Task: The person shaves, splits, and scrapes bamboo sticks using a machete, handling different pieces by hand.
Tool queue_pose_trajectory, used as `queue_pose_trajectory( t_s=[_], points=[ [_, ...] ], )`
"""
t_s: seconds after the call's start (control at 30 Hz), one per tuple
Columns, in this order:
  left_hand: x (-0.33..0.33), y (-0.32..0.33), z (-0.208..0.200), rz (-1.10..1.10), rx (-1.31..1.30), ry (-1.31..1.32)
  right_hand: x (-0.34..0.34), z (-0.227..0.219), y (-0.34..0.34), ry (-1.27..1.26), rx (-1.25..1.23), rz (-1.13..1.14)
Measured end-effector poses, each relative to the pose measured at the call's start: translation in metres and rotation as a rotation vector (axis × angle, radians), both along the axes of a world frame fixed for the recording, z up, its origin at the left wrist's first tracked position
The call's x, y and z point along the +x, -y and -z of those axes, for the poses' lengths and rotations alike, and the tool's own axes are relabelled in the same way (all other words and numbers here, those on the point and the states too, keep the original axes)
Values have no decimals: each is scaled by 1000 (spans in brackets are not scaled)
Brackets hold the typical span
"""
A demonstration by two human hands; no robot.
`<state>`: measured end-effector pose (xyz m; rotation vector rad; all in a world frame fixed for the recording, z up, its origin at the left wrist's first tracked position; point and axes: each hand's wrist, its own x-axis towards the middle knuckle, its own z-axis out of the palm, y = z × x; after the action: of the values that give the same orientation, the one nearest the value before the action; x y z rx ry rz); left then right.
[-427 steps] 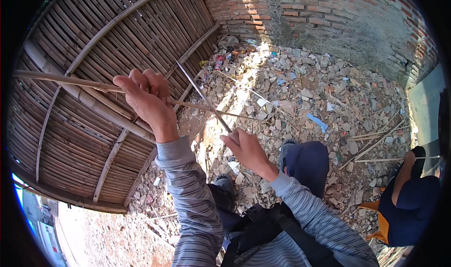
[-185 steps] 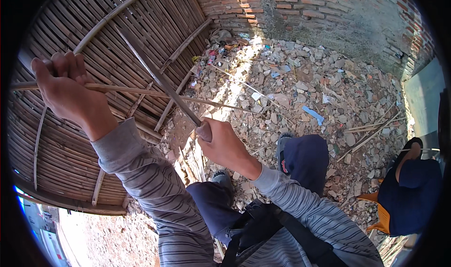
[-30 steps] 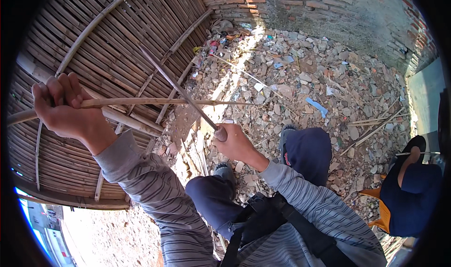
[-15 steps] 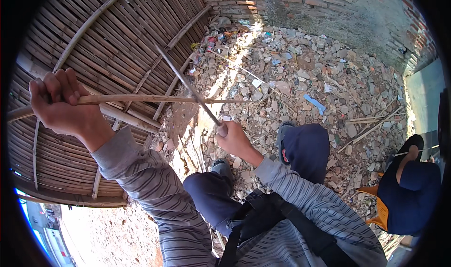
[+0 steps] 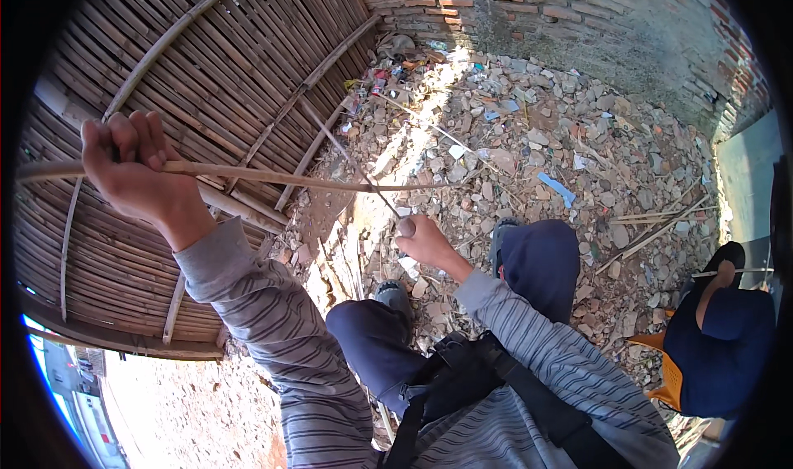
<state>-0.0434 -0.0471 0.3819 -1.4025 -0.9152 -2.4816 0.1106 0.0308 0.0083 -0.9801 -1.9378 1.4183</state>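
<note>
My left hand (image 5: 136,172) is raised at the left, its fingers curled round a long pale bamboo stick (image 5: 256,174). The stick runs from the left edge to a thin tip over the rubble. In front of my body, my right hand (image 5: 431,244) grips the round-ended handle of a long knife (image 5: 350,163). Its blade slants up and left, seen nearly edge-on, and crosses the stick towards the thin end. Whether the blade touches the stick there, I cannot tell.
A bamboo-slat wall (image 5: 190,81) stands close on the left, a brick wall (image 5: 570,15) behind. Broken stones and litter cover the ground (image 5: 529,155). At the right another person's dark-clothed leg (image 5: 719,349) shows beside an orange plastic seat (image 5: 661,366). Loose sticks (image 5: 657,234) lie nearby.
Both hands sit slightly lower and further right in view. The stick's thin end now dips lower, and the knife's blade has turned so it looks narrower.
</note>
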Motion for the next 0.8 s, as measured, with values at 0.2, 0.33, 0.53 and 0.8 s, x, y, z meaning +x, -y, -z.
queue_pose_trajectory(
  t_s=[0.2, 0.33, 0.53, 0.8],
  points=[
    [-26, 6, 7, 150, 60, -2, -19, -55, 17, -160, 89, 125],
    [-13, 6, 4, 58, 39, 24, -26, -127, 43, -293, 200, 31],
    [-14, 1, 3, 65, 30, 4, 21, 74, -21, 299, -354, 277],
    [-24, -1, 3, 104, 60, -63, 11, 37, -3, 19, -11, 205]
  ],
)
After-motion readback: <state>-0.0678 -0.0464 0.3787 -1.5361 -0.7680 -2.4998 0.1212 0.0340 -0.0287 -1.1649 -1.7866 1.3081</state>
